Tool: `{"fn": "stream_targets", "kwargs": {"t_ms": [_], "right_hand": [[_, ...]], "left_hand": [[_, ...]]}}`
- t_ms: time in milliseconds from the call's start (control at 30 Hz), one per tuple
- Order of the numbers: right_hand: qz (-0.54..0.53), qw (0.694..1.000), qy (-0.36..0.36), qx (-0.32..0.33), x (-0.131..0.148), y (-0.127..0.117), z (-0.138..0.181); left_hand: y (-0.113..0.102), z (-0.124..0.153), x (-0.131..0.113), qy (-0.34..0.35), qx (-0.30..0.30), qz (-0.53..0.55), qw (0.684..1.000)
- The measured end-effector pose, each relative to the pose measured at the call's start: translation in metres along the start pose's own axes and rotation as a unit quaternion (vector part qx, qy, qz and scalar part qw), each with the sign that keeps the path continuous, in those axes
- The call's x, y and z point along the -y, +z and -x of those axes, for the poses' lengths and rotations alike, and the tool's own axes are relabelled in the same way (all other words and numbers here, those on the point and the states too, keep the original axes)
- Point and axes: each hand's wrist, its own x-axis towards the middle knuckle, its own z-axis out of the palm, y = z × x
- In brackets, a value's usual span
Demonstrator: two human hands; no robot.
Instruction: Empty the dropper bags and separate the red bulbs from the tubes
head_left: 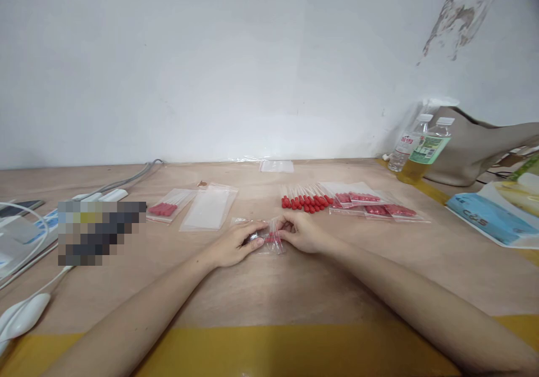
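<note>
In the middle of the table, a small clear plastic bag (275,246) with red-tipped sticks in it lies between my hands. My left hand (231,245) holds the bag's left side between thumb and fingers. At its right end, my right hand (304,232) pinches the plastic, with fingertips bunched together. Just beyond my right hand is a row of loose red-tipped sticks (306,201), their pale shafts pointing away from me. Filled bags of red-tipped sticks (389,210) overlap to the right of that row. Flat clear bags (210,207) lie beyond my left hand.
Another filled bag (166,208) sits farther left. A plastic sheet (277,166) lies by the wall. Cables and a white power strip (103,194) occupy the left. Two bottles (425,149), a grey-brown bag (458,146) and a blue tissue pack (490,219) stand or lie at right.
</note>
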Motion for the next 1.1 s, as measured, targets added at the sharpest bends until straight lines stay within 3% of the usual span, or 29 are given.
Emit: {"fn": "stream_targets", "kwargs": {"t_ms": [300,467,600,700,967,1100], "right_hand": [[0.053,0.997,-0.034,0.050,-0.004,-0.002,0.002],[-0.051,0.997,0.044,0.034,-0.009,-0.008,-0.001],[-0.187,0.974,0.121,0.041,-0.017,-0.021,-0.003],[-0.223,0.963,0.148,0.036,-0.021,-0.025,-0.005],[-0.193,0.969,0.099,-0.121,-0.021,0.002,-0.008],[-0.202,0.974,0.079,-0.072,-0.025,0.007,-0.005]], "left_hand": [[0.000,0.001,0.000,0.010,0.007,-0.020,1.000],[-0.002,0.002,-0.002,0.011,0.017,-0.023,1.000],[-0.001,0.003,-0.002,0.003,0.016,-0.021,1.000],[-0.001,0.003,-0.002,0.002,0.022,-0.027,0.999],[0.001,0.002,-0.001,0.005,0.018,-0.033,0.999],[0.002,0.003,0.001,-0.001,0.007,-0.031,0.999]]}}
